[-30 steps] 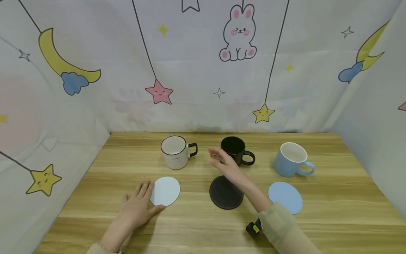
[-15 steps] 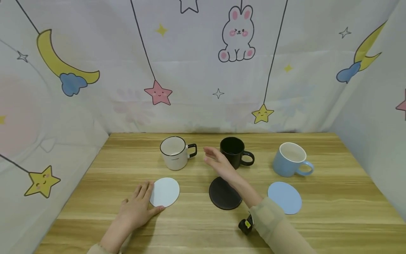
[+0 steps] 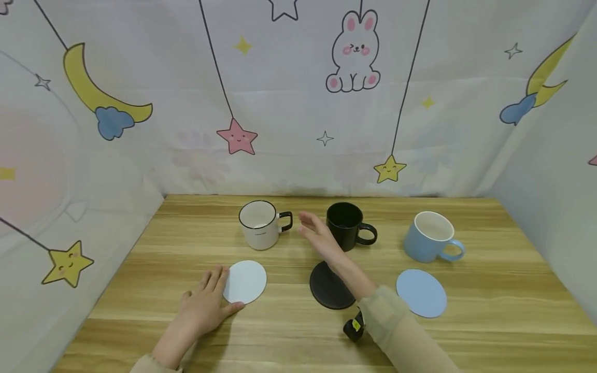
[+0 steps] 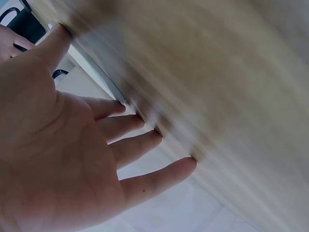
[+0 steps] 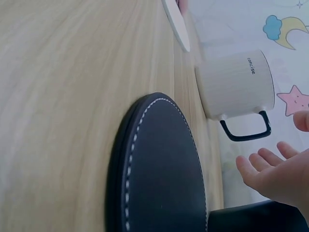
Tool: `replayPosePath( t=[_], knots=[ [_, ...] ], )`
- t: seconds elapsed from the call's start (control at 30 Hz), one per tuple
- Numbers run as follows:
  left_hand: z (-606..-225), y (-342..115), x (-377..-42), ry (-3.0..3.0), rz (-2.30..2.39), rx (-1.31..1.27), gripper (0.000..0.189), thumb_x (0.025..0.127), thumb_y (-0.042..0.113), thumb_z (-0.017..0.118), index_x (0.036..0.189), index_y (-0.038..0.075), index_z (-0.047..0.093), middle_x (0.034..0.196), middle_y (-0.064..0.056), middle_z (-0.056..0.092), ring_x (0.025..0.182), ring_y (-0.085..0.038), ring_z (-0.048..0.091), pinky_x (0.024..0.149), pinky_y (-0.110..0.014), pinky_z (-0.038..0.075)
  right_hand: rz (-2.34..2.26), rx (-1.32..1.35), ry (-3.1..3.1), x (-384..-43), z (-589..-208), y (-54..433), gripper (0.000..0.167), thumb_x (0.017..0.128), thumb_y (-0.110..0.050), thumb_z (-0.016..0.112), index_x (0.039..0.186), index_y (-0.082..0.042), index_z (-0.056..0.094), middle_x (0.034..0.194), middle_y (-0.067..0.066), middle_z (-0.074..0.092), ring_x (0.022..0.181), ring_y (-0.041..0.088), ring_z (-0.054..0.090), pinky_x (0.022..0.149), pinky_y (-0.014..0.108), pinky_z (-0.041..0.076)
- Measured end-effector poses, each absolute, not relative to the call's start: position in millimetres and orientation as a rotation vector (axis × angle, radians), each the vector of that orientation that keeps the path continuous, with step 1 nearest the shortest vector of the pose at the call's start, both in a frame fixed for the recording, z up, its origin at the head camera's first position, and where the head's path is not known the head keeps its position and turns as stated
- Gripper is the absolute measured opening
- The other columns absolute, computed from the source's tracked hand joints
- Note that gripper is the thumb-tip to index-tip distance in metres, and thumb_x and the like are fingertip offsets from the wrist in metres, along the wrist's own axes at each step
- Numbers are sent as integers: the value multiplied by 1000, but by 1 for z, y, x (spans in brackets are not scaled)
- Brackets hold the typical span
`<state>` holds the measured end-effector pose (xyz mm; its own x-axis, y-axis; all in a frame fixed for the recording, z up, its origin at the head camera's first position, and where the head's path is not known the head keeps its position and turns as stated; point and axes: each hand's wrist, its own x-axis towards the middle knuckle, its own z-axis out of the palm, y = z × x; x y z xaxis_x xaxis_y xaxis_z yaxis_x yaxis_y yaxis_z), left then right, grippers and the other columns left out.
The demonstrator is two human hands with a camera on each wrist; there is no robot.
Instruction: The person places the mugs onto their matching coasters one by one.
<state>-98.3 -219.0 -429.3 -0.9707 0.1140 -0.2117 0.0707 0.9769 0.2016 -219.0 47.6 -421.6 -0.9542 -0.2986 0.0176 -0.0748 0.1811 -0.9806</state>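
My left hand [image 3: 205,306] rests on the table at the left edge of a round white coaster [image 3: 245,282], fingers straight and spread, thumb at its near rim. In the left wrist view the fingertips of that hand [image 4: 87,145] touch the wood. My right hand [image 3: 322,239] reaches over the black coaster [image 3: 328,290], its fingers extended, holding nothing. Those fingers are close to the black handle of the white mug [image 3: 260,230], just left of the black mug [image 3: 345,228]. In the right wrist view the hand [image 5: 280,174] hangs apart from the white mug [image 5: 236,84].
A light blue mug [image 3: 425,241] stands at the right, with a light blue coaster [image 3: 422,293] in front of it. The wooden table [image 3: 280,336] ends at a patterned cloth backdrop [image 3: 280,166]. A small black device [image 3: 353,330] is at the right wrist.
My right hand has shifted left, away from in front of the black mug and nearer the white mug's handle. The left hand and the mugs and coasters stay in place.
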Motion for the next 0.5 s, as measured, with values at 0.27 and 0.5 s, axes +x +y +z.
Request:
replayPosePath(
  t=[0.27,0.5],
  knots=[
    [-428,-219,-99,2878,251,130,95,86,60,56,151,0,23,157,-24,20,142,-48,24,96,-76,30,-1917,-307,2203,-226,-424,40,50,100,-22,51,146,-9,37,151,12,40,141,30,36,113,52,31],
    [-427,-218,-101,2868,231,115,95,86,62,55,152,1,22,158,-22,20,142,-47,25,96,-75,31,-1941,-297,2173,-231,-425,31,48,100,-21,50,145,-9,39,149,12,41,140,28,37,113,50,33]
  ],
)
